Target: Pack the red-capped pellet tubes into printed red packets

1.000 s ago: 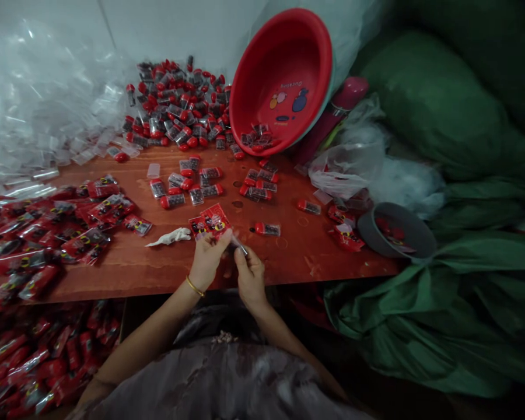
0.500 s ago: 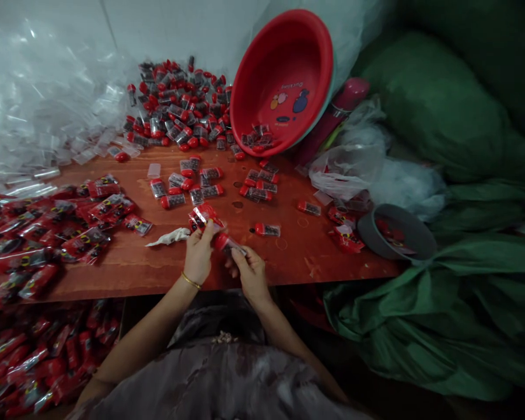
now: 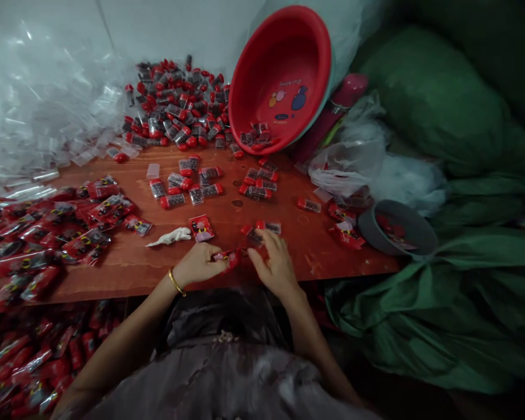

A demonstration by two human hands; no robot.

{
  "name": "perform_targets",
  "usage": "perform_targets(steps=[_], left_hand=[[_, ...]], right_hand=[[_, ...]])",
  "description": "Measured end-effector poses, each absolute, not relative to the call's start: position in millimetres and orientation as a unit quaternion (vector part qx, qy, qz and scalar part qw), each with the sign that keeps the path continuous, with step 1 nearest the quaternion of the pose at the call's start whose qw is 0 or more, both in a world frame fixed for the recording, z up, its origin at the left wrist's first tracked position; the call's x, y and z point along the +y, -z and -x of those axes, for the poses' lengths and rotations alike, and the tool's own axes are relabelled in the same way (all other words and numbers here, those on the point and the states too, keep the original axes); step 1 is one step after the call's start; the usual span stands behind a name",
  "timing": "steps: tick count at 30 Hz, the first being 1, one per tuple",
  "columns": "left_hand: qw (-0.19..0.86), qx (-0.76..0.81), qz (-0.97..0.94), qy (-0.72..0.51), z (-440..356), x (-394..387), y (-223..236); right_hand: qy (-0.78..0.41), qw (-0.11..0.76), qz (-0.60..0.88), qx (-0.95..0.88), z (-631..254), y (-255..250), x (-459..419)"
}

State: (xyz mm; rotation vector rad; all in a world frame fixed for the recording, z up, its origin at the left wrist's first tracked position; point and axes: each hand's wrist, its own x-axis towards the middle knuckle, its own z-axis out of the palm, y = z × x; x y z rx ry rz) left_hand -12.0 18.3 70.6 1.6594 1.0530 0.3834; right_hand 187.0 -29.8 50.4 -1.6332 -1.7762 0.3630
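Pale wall (image 3: 175,29) rises behind a reddish-brown table (image 3: 284,198), its back left corner buried under a heap of clear plastic (image 3: 48,99). Beside that heap lies a mound of red-capped tubes (image 3: 175,111) with dark contents, and next to it a red basin (image 3: 284,64) leans tilted, a few more tubes in its bottom. Small clusters of tubes are scattered across the middle of the table.

Near the front edge, the person's left hand (image 3: 199,263) pinches a red packet (image 3: 228,258) between thumb and fingers, the packet pointing toward the other hand. The right hand (image 3: 275,261) is just beside it, fingers bent forward and thumb held apart. One red-capped tube (image 3: 247,230) lies at its fingertips — blur makes it impossible to tell whether they grip it — and a second tube (image 3: 273,228) lies just beyond them.

Past the left hand lies a flat printed packet (image 3: 200,226), with a crumpled white scrap (image 3: 170,237) beside it. Filled red packets (image 3: 65,224) are piled at the left; a grey bowl (image 3: 378,238) stands at the right.
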Motion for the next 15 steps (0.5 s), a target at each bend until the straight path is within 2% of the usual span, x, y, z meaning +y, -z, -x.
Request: perform_targets(steps=[3, 6, 11, 15], left_hand=[[0.538, 0.412, -0.721, -0.144, 17, 13, -72], [0.565, 0.421, -0.679, -0.208, 22, 8, -72], [0.619, 0.475, -0.477, -0.404, 10, -8, -63], [0.649, 0.511, -0.316, -0.466, 1, -15, -59]], right_hand=[[-0.288, 0.38, 0.511, -0.716, -175, -55, -39], [-0.34, 0.427, 0.527, -0.651, -158, -48, -42], [-0.313, 0.497, 0.6, -0.543, -134, -34, -40], [-0.28, 0.469, 0.598, -0.587, -130, -37, -33]])
